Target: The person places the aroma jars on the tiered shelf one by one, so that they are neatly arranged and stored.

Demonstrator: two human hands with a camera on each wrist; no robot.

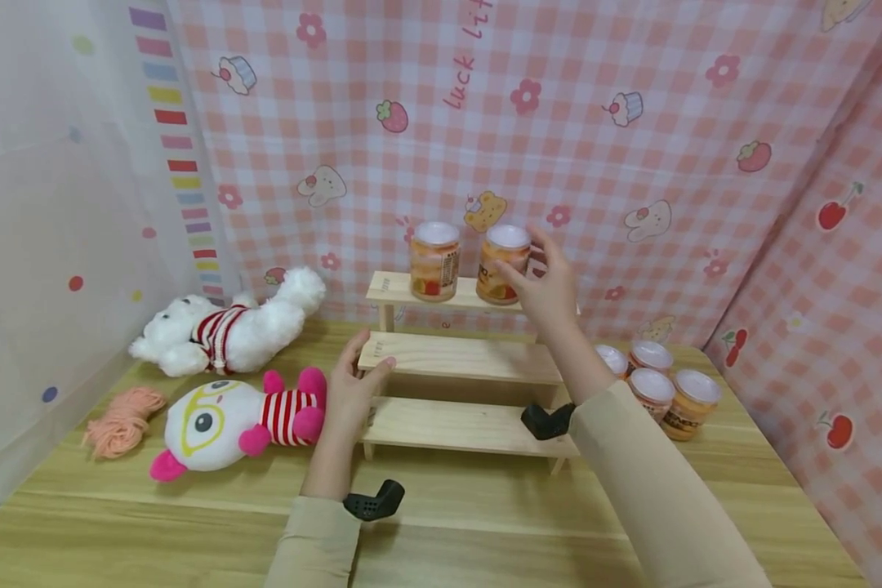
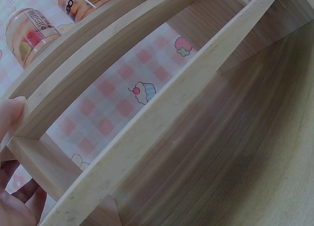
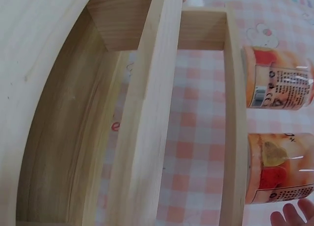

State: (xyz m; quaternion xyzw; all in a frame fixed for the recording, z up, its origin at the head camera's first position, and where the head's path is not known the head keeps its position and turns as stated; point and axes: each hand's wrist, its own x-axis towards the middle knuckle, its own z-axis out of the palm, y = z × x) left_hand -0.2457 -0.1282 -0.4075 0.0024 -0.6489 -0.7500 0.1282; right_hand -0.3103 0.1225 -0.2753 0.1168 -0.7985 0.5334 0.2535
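A small wooden three-tier shelf [image 1: 456, 425] stands on the table. My left hand [image 1: 348, 384] grips the left end of its middle tier, thumb on top; the left wrist view shows the fingers beneath. On the top tier two fruit-printed jars with whitish lids stand upright, the left jar [image 1: 434, 265] apart from the right jar [image 1: 494, 273]. My right hand [image 1: 551, 286] holds the right jar, thumb across its front and fingers by its right side. In the right wrist view, several fingertips [image 3: 293, 215] show beside that jar [image 3: 279, 169]. The jar's far side is hidden.
Several similar jars [image 1: 694, 400] stand right of the shelf, partly behind my right forearm. On the left lie a white plush dog [image 1: 265, 335], a pink-and-white plush toy [image 1: 213, 425] and a peach yarn skein [image 1: 123, 420]. A checked curtain [image 1: 441, 147] hangs behind.
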